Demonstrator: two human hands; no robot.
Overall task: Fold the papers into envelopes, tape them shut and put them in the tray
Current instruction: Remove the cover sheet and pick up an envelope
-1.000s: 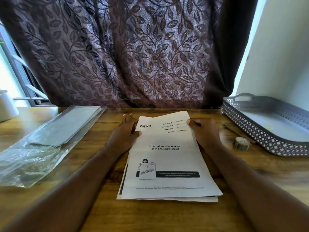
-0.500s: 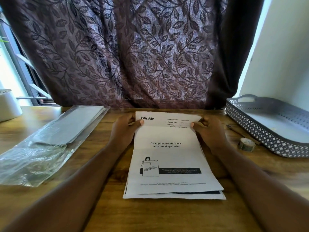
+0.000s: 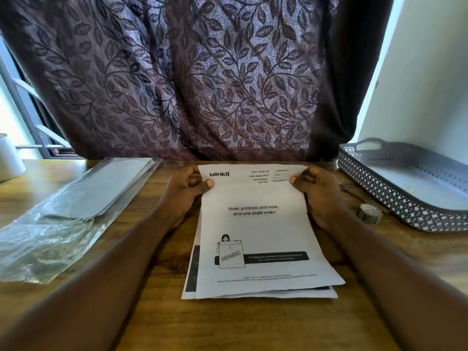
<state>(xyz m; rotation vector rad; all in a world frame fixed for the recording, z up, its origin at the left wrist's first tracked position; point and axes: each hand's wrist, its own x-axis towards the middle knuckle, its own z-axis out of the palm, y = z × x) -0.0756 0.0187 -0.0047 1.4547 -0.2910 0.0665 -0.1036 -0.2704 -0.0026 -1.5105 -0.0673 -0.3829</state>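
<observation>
Your left grip pinches the far left corner of the top sheet, thumb on the printed face and curled fingers behind it. Your right grip pinches the far right corner the same way. Between them the sheet's far edge is raised a little, while its near part lies on the stack of papers, which shows along the left and near sides. The stack sits mid-tabletop. Near your right wrist stands a small tape roll, with a thin pen beyond it, both beside the grey perforated tray at the right edge. Toward the left edge lies a clear plastic sleeve, and a white container stands at the far left corner. A leaf-patterned curtain hangs behind the far edge.
</observation>
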